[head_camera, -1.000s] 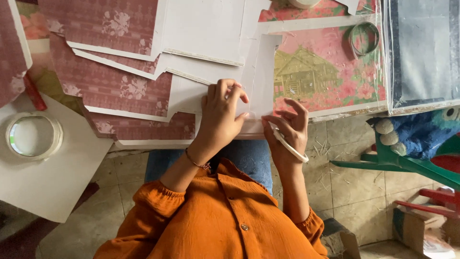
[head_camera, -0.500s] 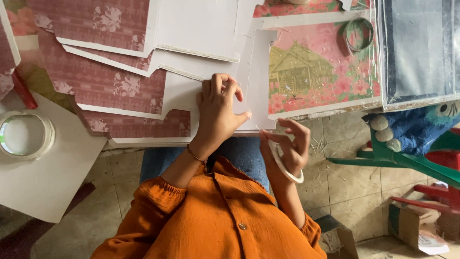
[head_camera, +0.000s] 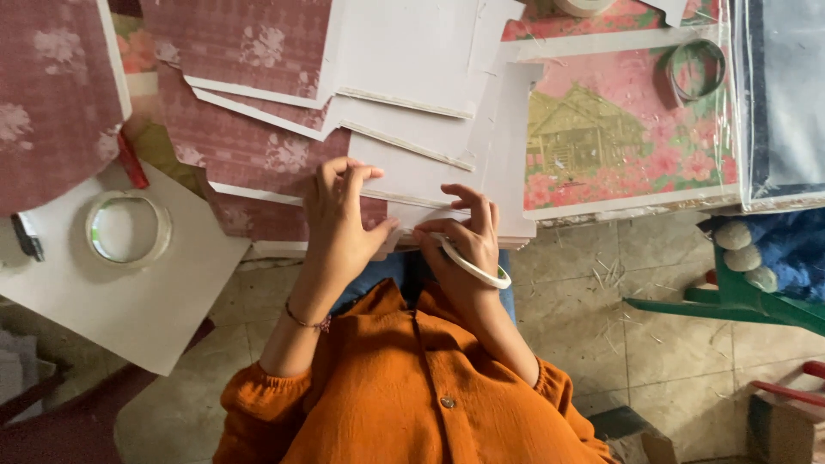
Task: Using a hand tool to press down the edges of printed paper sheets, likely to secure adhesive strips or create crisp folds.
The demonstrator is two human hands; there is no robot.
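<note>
A white card sheet (head_camera: 430, 185) lies at the near edge of the pile, and both hands work its lower border. The left hand (head_camera: 339, 228) rests flat on it, fingers spread upward and thumb stretched toward the other hand, pressing rather than gripping. The right hand (head_camera: 464, 232) has its grip closed on a thin white strip (head_camera: 471, 265), a curved band that runs down and to the right from the fingertips, which touch the sheet's edge just beside the left thumb.

Around the sheet, more white sheets and dark red patterned sheets (head_camera: 245, 43) overlap in loose layers, their edges fanning left and upward (there is little bare room between them). To the right lies a pink flowered board (head_camera: 619, 137) with a house picture, and on it a ring of tape (head_camera: 694, 69). To the left a clear tape roll (head_camera: 129, 228) sits on a separate white board (head_camera: 120, 283), well apart from the hands.

The sheet's lower edge is partly hidden under the hands, and how the strip meets it cannot be made out. The person's orange sleeves (head_camera: 404, 395) cover the lap. Below and to the right is a tiled floor (head_camera: 653, 344), with a green plastic frame (head_camera: 739, 301) cut off at the picture's edge.
</note>
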